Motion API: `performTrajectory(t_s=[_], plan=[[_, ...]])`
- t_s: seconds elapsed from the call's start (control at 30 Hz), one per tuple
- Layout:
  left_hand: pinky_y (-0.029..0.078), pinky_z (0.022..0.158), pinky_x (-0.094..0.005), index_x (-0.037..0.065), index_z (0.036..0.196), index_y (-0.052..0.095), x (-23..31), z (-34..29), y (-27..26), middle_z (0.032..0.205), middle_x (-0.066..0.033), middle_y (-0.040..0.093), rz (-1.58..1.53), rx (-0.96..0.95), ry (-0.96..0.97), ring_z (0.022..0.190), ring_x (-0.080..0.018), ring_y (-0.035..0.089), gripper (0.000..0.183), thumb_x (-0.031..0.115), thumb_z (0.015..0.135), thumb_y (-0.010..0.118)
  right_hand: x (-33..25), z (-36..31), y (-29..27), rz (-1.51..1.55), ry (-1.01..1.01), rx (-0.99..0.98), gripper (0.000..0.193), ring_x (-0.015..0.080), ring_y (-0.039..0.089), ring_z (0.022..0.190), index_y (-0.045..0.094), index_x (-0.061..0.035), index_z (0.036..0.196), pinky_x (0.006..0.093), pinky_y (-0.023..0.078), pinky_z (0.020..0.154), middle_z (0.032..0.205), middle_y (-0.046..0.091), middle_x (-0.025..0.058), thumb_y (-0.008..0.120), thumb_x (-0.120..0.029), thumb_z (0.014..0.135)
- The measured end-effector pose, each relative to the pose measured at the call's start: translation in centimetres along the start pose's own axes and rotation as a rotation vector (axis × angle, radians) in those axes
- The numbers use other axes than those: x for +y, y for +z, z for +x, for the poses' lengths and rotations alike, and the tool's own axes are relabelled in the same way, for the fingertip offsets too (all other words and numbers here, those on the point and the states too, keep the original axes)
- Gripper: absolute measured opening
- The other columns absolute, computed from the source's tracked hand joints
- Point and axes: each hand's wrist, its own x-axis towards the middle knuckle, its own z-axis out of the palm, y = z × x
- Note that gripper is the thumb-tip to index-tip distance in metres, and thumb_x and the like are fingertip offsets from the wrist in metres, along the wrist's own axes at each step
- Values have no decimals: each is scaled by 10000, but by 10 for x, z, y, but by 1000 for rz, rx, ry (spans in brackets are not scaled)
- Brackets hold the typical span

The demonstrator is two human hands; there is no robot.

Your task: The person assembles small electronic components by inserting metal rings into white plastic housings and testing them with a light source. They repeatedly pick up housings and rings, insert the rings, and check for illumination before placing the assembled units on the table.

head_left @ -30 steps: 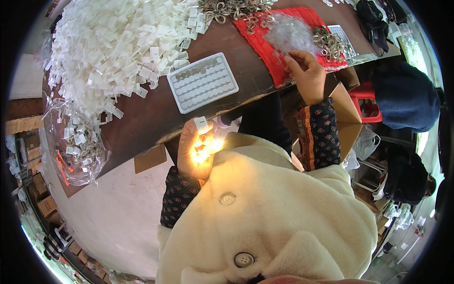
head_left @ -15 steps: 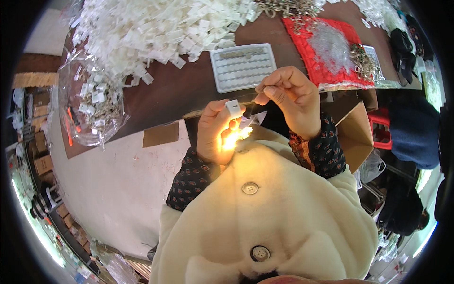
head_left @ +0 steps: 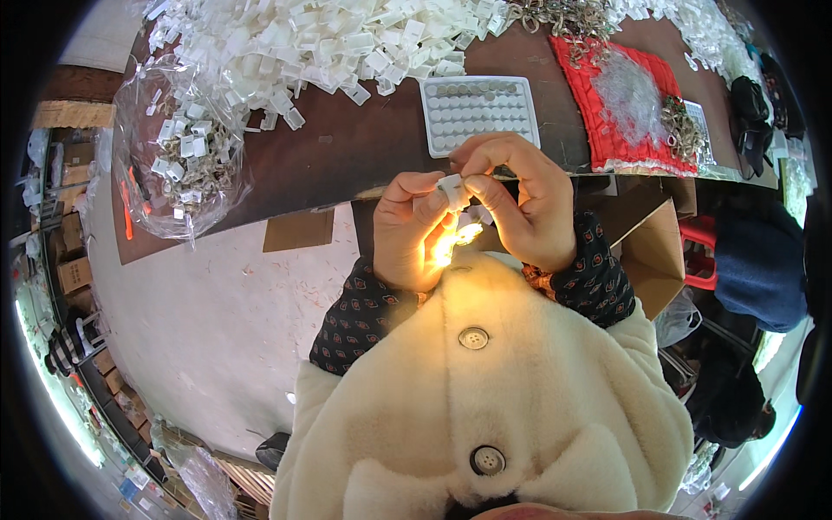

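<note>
Your left hand (head_left: 407,232) pinched a small white plastic case (head_left: 454,192) between its thumb and fingers. The case was up in front of your chest, near the front edge of the brown table (head_left: 347,143). Your right hand (head_left: 530,206) came in from the other side, with its thumb and pointing finger close together right by the case. It was too small to tell whether they pinched anything. Bright yellow lights (head_left: 451,245) glowed just under the case, by your left hand.

Behind your right hand, a white tray (head_left: 478,81) with rows of little round spots lay on the table. To the left of it was a big pile of white and clear plastic cases (head_left: 347,48). Farther left, a clear plastic bag (head_left: 232,192) held more white pieces. To the right of the tray, a red cloth (head_left: 588,102) had a heap of clear plastic bits (head_left: 626,97) on it.
</note>
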Motion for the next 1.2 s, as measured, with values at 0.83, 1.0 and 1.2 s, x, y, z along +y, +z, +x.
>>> performTrajectory(t_s=[0.83, 1.0, 1.2], plan=[[561, 754, -264, -26, 1057, 635, 19, 0, -3, 984, -120, 696, 207, -49, 36, 852, -151, 673, 183, -55, 881, 676, -25, 15, -21, -634, -492, -415, 296, 271, 642, 762, 592, 7, 1021, 343, 544, 647, 890, 634, 109, 649, -50, 735], [527, 677, -232, -18, 1052, 641, 22, 0, -4, 957, -97, 693, 256, -49, 8, 775, -110, 647, 173, -35, 886, 685, -23, 14, -17, -650, -456, -397, 301, 267, 649, 774, 601, 6, 1047, 334, 544, 665, 898, 646, 100, 679, -9, 757], [462, 553, -192, -3, 1051, 651, 21, 3, -2, 884, -58, 666, 179, 2, 45, 685, -75, 589, 174, 3, 885, 699, -15, 10, -15, -378, -209, -213, 209, 309, 671, 768, 622, -13, 1013, 358, 551, 672, 899, 671, 124, 673, 38, 817]])
